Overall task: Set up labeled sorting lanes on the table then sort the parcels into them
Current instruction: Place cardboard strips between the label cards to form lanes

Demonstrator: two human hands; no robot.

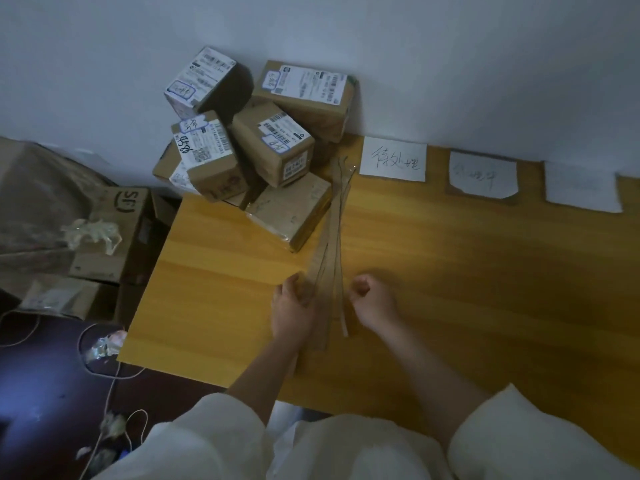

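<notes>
A pile of brown parcels (pixel 256 147) with white shipping labels is stacked at the table's far left corner against the wall. Three white paper labels lie along the far edge: one with bold handwriting (pixel 393 159), a faint middle one (pixel 483 174) and a pale right one (pixel 581 187). Several long thin cardboard strips (pixel 334 237) lie bundled from the parcels toward me. My left hand (pixel 291 306) grips the near ends of the strips. My right hand (pixel 372 299) sits just right of the strips with fingers curled, holding nothing that I can see.
The yellow wooden table (pixel 467 271) stretches to the right. Left of the table, on the floor, stand larger cardboard boxes (pixel 114 233) with crumpled tape, plus string (pixel 114 375) on a dark surface. A white wall (pixel 450 64) backs the table.
</notes>
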